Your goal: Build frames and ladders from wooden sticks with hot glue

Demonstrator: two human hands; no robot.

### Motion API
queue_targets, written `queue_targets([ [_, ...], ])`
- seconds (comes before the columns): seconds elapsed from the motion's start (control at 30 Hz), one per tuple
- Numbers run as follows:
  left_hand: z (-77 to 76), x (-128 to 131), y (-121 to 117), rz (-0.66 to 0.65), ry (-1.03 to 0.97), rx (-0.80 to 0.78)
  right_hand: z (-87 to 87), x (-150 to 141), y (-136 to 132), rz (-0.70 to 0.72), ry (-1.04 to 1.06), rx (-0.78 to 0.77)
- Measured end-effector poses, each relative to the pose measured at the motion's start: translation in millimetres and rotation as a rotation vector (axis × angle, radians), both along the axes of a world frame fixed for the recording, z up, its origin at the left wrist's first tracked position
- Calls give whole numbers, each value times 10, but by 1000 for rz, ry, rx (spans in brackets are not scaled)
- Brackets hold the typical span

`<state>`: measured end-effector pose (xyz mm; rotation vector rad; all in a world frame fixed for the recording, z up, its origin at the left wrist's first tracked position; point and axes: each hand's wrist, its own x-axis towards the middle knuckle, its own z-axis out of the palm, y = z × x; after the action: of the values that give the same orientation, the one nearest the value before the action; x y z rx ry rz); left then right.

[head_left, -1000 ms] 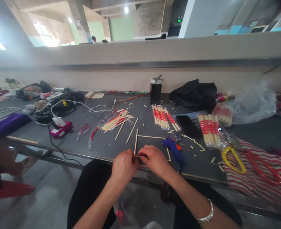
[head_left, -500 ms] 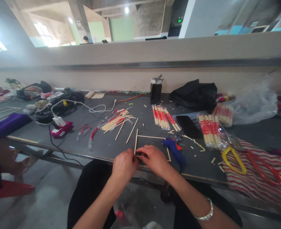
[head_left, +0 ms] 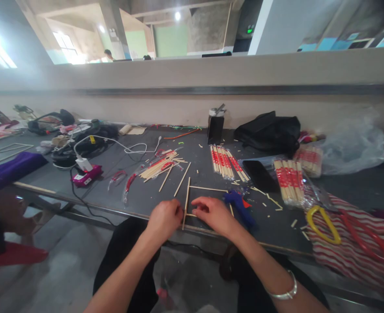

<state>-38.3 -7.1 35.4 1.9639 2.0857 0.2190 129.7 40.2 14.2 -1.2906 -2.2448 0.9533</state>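
Thin wooden sticks, like chopsticks, lie joined or touching as a frame at the table's front edge: a long upright stick (head_left: 187, 200), a top stick (head_left: 208, 188) and a lower stick partly covered by my right hand. My left hand (head_left: 166, 217) is just left of the long stick, fingers curled in and their tips hidden. Over the lower stick hovers my right hand (head_left: 213, 215), its thumb and fingers bent but apart. Right of it lies a blue tool shaped like a glue gun (head_left: 237, 204), with a red part, partly covering the frame's right side.
Loose chopsticks (head_left: 161, 165) lie in a heap behind my left hand. Wrapped chopstick packs (head_left: 224, 163), a black phone (head_left: 260, 174) and yellow-handled scissors (head_left: 324, 224) are on the right. A pink power strip (head_left: 87, 176) with cables stands left. Stick scraps are scattered about.
My left hand has moved left off the long stick, whose lower end now shows. My right hand's fingers have lifted slightly and parted from the corner. The view has shifted a little.
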Motion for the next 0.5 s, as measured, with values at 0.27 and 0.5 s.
queue_targets([
  [0.27,-75,-412,850,-714,126,231,61,-286,-545,-173,-211,405],
  [0.5,-106,-476,1227,-1052,166,307,-83,-433,-545,-301,-322,399],
])
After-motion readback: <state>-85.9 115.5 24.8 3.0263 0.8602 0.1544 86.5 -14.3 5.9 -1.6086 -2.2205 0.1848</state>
